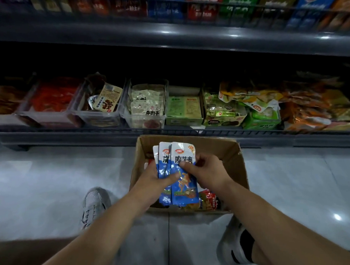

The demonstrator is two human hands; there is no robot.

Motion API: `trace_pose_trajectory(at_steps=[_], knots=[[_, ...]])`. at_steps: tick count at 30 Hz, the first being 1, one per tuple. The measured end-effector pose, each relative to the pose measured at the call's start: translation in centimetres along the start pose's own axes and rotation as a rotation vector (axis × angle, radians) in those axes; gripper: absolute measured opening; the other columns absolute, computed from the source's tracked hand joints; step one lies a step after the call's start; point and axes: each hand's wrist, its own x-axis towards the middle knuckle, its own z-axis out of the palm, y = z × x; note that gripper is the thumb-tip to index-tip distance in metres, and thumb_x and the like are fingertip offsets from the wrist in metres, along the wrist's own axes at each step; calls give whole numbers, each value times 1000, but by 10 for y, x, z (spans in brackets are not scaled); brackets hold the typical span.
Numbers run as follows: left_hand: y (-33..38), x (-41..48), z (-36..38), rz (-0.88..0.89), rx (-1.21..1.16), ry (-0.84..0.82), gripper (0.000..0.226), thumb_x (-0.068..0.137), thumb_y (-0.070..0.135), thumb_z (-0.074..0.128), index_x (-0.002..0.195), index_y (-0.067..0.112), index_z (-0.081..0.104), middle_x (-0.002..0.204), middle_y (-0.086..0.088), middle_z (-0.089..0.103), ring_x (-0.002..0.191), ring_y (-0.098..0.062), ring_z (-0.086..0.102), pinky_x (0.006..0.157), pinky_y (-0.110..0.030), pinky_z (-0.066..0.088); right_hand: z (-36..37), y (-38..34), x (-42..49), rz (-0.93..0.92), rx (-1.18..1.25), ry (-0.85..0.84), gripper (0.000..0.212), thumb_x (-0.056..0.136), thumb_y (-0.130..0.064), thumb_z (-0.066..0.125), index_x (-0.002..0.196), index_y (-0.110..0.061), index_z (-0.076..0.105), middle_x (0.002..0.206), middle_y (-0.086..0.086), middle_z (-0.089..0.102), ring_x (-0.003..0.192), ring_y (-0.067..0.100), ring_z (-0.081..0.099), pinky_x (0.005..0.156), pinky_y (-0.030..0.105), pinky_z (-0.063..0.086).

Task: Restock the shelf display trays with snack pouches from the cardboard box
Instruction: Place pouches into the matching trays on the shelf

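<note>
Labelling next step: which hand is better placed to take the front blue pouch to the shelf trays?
Right, likely. The right hand pinches the front blue pouch at its edge; the left hand grips the whole stack over the cardboard box.

Glossy pale floor tiles [52, 176] with light glare on them. A grey sneaker [94, 204] sits left, and another grey sneaker with a black sock [233, 247] lower right. The top shelf has blurry red [202, 6], blue [165, 5] and green cartons [239, 3]. Below are a green box [184, 110] and a pile of orange bags [316, 105] far right.
</note>
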Motion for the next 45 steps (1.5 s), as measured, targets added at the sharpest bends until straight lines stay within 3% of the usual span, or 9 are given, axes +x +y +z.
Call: trace_pose_trajectory(at_steps=[4, 7, 9, 16, 23, 26, 30, 36, 45], knots=[[-4, 19, -23, -3, 76, 126, 43, 87, 10, 81, 124, 25, 65, 115, 1, 77, 107, -21, 74, 98, -53, 56, -10, 24, 16, 76, 118, -1, 41, 97, -39, 62, 101, 1, 66, 81, 8, 70, 67, 16, 63, 62, 37, 55], [-5, 31, -47, -9, 85, 213, 34, 89, 12, 79, 120, 22, 68, 109, 0, 79, 101, -22, 76, 97, -53, 57, -29, 70, 33, 124, -156, 24, 28, 98, -43, 58, 113, -21, 67, 100, -3, 73, 89, 11, 68, 87, 39, 57], [-8, 40, -61, -26, 42, 281, 35, 89, 11, 78, 121, 18, 68, 108, -2, 79, 100, -25, 76, 95, -56, 57, -36, 100, 44, 219, -206, -5, 38, 99, -41, 57, 134, -24, 57, 121, -5, 68, 108, 15, 64, 98, 36, 51], [-20, 56, -75, -34, -10, 325, 32, 91, 7, 73, 119, 22, 67, 109, 1, 79, 99, -25, 76, 86, -45, 60, -27, 149, 83, 360, -118, 36, 47, 97, -39, 62, 137, -18, 50, 129, 3, 61, 119, 24, 58, 97, 34, 47], [-25, 60, -76, -30, -9, 309, 56, 73, 26, 78, 127, 19, 63, 116, -3, 77, 104, -29, 75, 93, -59, 57, -15, 174, 107, 369, -108, 71, 80, 89, -33, 74, 153, -19, 28, 146, 9, 50, 134, 29, 49, 113, 46, 40], [-26, 60, -75, -29, 0, 313, 55, 73, 27, 78, 126, 21, 63, 116, -1, 77, 103, -27, 75, 93, -57, 58, -8, 174, 109, 344, -129, 72, 77, 88, -27, 76, 151, -14, 35, 142, 7, 46, 132, 29, 49, 111, 44, 43], [-28, 63, -76, -33, 2, 327, 40, 87, 13, 75, 124, 21, 63, 114, -1, 77, 102, -26, 76, 93, -55, 58, -3, 180, 114, 275, -142, 107, 39, 81, -16, 83, 114, -19, 62, 120, -2, 58, 109, 19, 62, 94, 36, 55], [-30, 63, -77, -53, 4, 334, 37, 90, 8, 73, 123, 21, 63, 113, 0, 77, 100, -23, 76, 90, -51, 60, -4, 182, 121, 313, 102, 269, 31, 84, 10, 71, 112, 0, 65, 116, 7, 63, 111, 20, 60, 71, 9, 50], [-25, 60, -76, -59, 20, 336, 35, 91, 8, 74, 122, 23, 65, 111, 3, 78, 100, -22, 76, 89, -49, 60, -25, 136, 102, 343, 319, 369, 23, 96, 0, 58, 103, -19, 68, 112, 2, 68, 104, 22, 64, 77, 35, 58]])
